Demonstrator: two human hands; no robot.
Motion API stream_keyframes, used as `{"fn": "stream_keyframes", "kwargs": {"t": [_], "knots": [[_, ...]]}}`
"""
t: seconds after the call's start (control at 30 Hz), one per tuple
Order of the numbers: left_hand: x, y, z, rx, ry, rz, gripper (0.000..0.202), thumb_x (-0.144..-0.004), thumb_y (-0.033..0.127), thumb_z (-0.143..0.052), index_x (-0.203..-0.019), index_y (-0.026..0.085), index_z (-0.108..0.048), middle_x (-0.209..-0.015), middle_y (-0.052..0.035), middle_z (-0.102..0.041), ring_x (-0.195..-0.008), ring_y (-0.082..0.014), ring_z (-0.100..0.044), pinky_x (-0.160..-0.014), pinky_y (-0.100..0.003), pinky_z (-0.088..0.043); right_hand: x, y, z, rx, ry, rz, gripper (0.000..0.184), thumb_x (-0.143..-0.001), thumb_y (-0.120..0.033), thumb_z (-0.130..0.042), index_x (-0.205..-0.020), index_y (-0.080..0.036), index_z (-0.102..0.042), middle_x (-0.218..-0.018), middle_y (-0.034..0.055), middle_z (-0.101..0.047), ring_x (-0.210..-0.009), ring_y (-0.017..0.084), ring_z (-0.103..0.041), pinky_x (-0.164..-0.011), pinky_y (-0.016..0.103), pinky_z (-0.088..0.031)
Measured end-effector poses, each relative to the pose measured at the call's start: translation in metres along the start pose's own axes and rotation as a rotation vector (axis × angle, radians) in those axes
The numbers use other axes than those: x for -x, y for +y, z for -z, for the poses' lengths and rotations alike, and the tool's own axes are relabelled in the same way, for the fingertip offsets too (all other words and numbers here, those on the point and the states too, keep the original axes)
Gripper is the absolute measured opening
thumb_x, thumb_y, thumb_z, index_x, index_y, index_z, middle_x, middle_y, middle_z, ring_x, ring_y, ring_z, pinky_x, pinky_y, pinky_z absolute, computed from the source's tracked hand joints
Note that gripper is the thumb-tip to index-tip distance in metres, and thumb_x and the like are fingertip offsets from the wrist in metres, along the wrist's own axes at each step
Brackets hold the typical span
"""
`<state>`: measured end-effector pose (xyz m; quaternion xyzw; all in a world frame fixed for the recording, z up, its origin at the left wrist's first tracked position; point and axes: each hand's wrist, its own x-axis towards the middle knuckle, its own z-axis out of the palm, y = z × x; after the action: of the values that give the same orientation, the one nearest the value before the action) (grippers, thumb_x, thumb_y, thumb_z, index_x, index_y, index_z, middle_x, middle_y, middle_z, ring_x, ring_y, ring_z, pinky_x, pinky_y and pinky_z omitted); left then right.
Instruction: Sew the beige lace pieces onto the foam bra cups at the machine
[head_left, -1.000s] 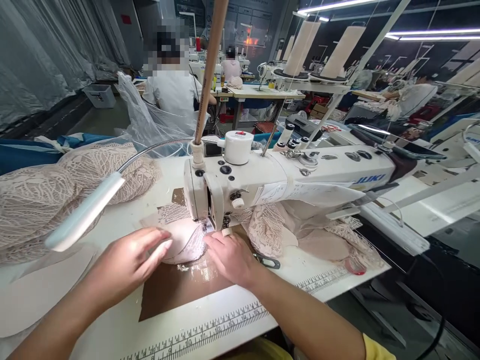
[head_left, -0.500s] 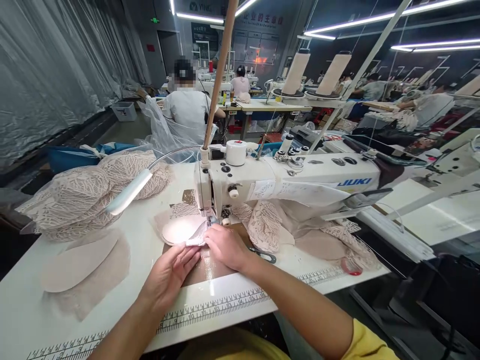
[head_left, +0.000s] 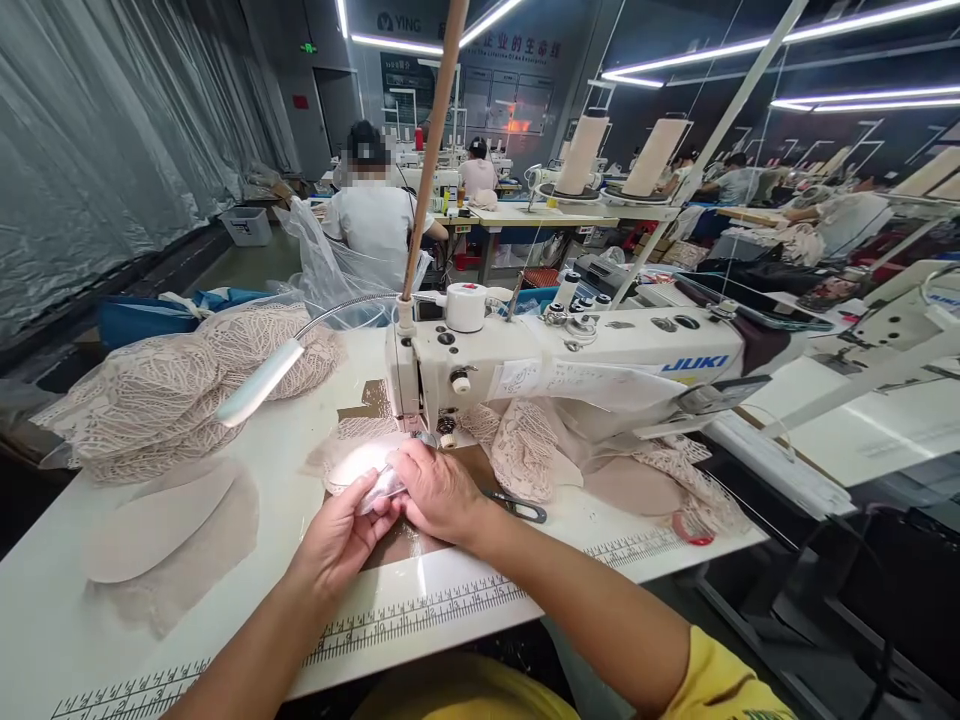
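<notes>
Both my hands meet just in front of the needle area of a white sewing machine (head_left: 600,350). My left hand (head_left: 341,535) pinches the near edge of a pale fabric piece (head_left: 384,487) between thumb and fingers. From the other side, my right hand (head_left: 439,495) has its fingers closed on the same folded edge. Behind them a pale rounded cup piece (head_left: 352,462) lies brightly lit, with lace at its far side. The needle and presser foot are mostly hidden by my right hand. Metal snips (head_left: 517,505) lie right of that hand.
A lamp (head_left: 259,385) on a bent neck reaches over the table's left. Lace pieces (head_left: 172,390) are heaped behind it, with a flat beige cup piece (head_left: 165,525) nearer. More lace (head_left: 529,450) lies under the machine arm. A printed ruler (head_left: 420,615) runs along the front edge.
My hands have drawn closer together, and the fabric edge between them is bunched and lifted. My left fingers have curled in under it. The view has shifted slightly.
</notes>
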<state>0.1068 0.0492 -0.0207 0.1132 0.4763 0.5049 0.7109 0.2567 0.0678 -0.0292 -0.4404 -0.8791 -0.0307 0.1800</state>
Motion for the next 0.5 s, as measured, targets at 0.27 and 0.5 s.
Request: {"fn": "stream_keyframes", "kwargs": {"t": [0.27, 0.5], "knots": [[0.031, 0.015, 0.051, -0.423, -0.209, 0.109, 0.039, -0.080, 0.037, -0.069, -0.057, 0.018, -0.043, -0.045, 0.0091, -0.033, -0.044, -0.0088, -0.044, -0.059, -0.027, -0.052, 0.004, 0.004, -0.003, 0.000, 0.003, 0.206, 0.021, -0.094, -0.022, -0.044, -0.078, -0.017, -0.057, -0.080, 0.0041, -0.059, -0.078, 0.018, -0.048, -0.069, 0.031, -0.036], [0.043, 0.065, 0.058, -1.340, -0.506, -0.338, 0.026, -0.087, 0.040, -0.055, -0.072, 0.020, -0.056, -0.066, 0.0006, -0.054, -0.062, -0.0146, -0.049, -0.057, -0.023, -0.040, 0.033, 0.004, 0.009, -0.178, -0.147, 0.277, 0.010, -0.090, -0.016, -0.050, -0.094, -0.018, -0.060, -0.093, 0.0044, -0.063, -0.082, 0.017, -0.048, -0.068, 0.029, -0.033]]}}
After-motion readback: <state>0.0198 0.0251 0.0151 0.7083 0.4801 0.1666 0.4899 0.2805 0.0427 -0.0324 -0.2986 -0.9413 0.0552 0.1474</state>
